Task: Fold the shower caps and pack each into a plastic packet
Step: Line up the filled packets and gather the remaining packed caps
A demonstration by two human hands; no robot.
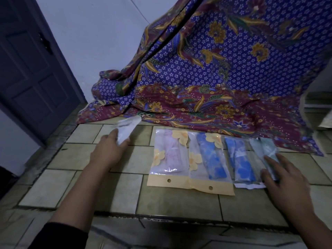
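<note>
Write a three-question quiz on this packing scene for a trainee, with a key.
1. True or false: the right hand rests with straight fingers on the teal packet.
2. Which colour is the cap inside the leftmost packet of the row? A pink, B green, C black.
3. Fill in: the left hand grips a blurred ___ plastic piece, apart from the row.

Key: 1 true; 2 A; 3 white.
</note>
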